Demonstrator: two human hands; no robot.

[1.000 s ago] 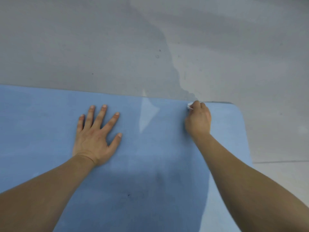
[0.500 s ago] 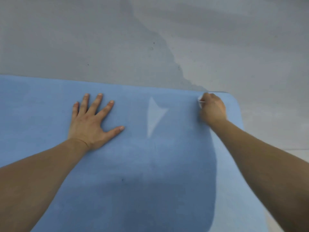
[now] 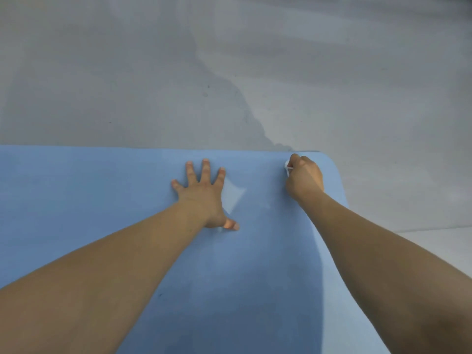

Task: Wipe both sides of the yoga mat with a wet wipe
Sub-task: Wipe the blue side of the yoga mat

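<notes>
Mat first: the blue yoga mat (image 3: pixel 107 200) lies flat on a grey floor (image 3: pixel 229 72), filling the lower part of the head view, its far edge running straight across and its far right corner rounded. The left hand (image 3: pixel 204 198) rests palm down on the mat near that far edge, fingers straight and spread, thumb out to the side, holding nothing. A pale wedge of light (image 3: pixel 236 195) falls on the mat just beside this hand, on its right. The right hand (image 3: pixel 305 178) is curled into a fist near the mat's far right corner and grips a white wet wipe (image 3: pixel 287 166), of which only a small bit shows at the knuckles' left side, down against the mat surface. Both bare forearms reach in from the bottom edge, and a soft shadow darkens the mat between them.
</notes>
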